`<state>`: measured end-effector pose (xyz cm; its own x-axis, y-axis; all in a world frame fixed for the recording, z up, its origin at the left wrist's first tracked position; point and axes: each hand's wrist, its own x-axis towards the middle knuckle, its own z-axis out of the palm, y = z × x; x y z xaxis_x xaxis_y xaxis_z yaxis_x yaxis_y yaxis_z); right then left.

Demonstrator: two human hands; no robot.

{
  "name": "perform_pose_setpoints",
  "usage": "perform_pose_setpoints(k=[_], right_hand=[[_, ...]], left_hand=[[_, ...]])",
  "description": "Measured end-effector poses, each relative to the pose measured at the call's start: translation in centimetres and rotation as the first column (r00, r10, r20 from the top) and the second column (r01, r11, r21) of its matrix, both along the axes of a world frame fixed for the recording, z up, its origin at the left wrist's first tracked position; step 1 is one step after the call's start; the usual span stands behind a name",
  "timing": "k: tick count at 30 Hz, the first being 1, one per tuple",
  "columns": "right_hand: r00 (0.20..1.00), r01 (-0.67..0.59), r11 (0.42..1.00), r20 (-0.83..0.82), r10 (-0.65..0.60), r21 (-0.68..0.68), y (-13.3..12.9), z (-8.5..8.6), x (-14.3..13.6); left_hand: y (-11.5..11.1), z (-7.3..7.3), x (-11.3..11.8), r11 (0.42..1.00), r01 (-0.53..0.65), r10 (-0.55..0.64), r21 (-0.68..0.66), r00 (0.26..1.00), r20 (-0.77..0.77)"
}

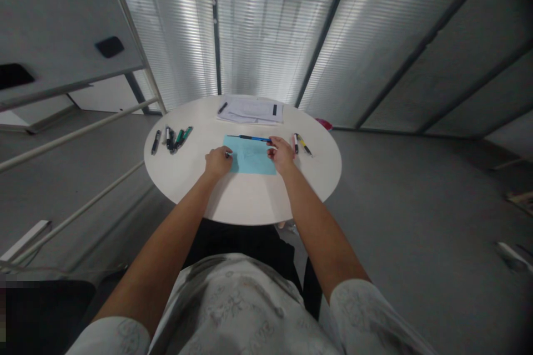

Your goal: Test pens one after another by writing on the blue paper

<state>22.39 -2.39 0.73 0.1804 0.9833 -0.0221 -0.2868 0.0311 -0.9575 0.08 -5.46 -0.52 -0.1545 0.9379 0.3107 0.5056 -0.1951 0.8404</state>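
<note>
A light blue sheet of paper [252, 162] lies on the white round table [241, 202] in front of me. My right hand [283, 154] is at the sheet's right side, its thumb and finger pinching the right end of a blue pen [259, 138]. The pen, with a dark grip, stretches left along the sheet's far edge. At the sheet's left edge is my left hand [219, 162], its fingers curled together. A small dark spot shows at those fingertips, too small to name. Faint marks on the sheet are unreadable.
Several markers [179, 137] and a black pen [155, 142] lie at the table's left. Right of my right hand are a white marker [296, 143] and a yellow pen [305, 145]. White papers [250, 109] carry a dark pen [222, 107] at the back.
</note>
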Motion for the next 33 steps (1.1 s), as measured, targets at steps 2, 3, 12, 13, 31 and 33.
perform_pose_setpoints(k=[2,3,12,13,31,33], right_hand=[[1.000,-0.011,1.000,-0.019,0.011,-0.005,-0.1,0.1,0.0],[1.000,-0.014,1.000,-0.026,0.014,-0.007,-0.1,0.2,-0.1],[0.999,-0.016,1.000,-0.039,0.016,-0.010,-0.2,0.4,-0.2],[0.999,-0.018,1.000,-0.035,0.018,-0.011,-0.3,0.5,-0.2],[0.982,-0.135,0.991,0.133,0.131,0.020,0.0,-0.3,-0.2],[0.984,-0.130,0.991,0.124,0.126,0.021,-0.1,-0.2,-0.2]], left_hand=[[0.0,0.0,0.0,1.000,-0.009,0.008,-0.003,0.996,-0.090],[0.0,0.0,0.0,1.000,-0.014,0.013,-0.003,0.992,-0.126],[-0.2,0.1,-0.3,0.999,-0.015,0.007,-0.032,0.968,-0.250],[-0.2,0.1,-0.4,0.999,-0.019,0.012,-0.029,0.975,-0.224],[-0.7,1.1,-0.3,0.991,0.133,-0.133,0.033,0.872,0.472],[-0.7,1.0,-0.4,0.992,0.126,-0.125,0.029,0.883,0.452]])
